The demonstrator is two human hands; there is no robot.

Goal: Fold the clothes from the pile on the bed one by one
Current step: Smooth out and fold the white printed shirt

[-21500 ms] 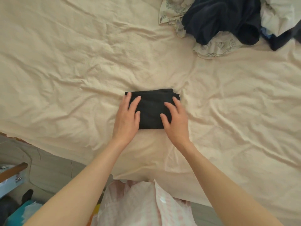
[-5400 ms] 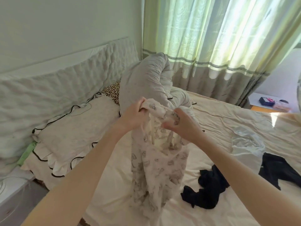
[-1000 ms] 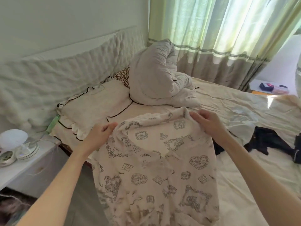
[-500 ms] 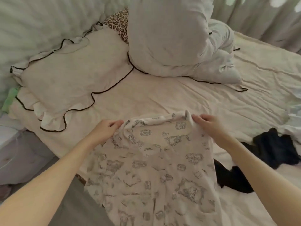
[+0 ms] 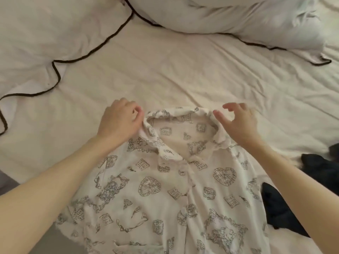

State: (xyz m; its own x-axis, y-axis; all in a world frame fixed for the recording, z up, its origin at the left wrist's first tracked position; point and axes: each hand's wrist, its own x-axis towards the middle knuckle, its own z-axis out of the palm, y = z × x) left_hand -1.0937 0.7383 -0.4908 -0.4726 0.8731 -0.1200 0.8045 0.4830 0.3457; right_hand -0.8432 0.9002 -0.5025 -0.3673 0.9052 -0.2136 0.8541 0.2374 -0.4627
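left grip on shirt collar, hem cut off

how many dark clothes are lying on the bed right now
2, perhaps: one dark garment at the right edge beside the printed shirt, another dark garment below it, partly behind the right forearm. They may be one piece.

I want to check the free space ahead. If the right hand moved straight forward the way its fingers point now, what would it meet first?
The right hand points up and slightly left across bare bed sheet. First in that line seems to be the bunched duvet, though depth is unclear.
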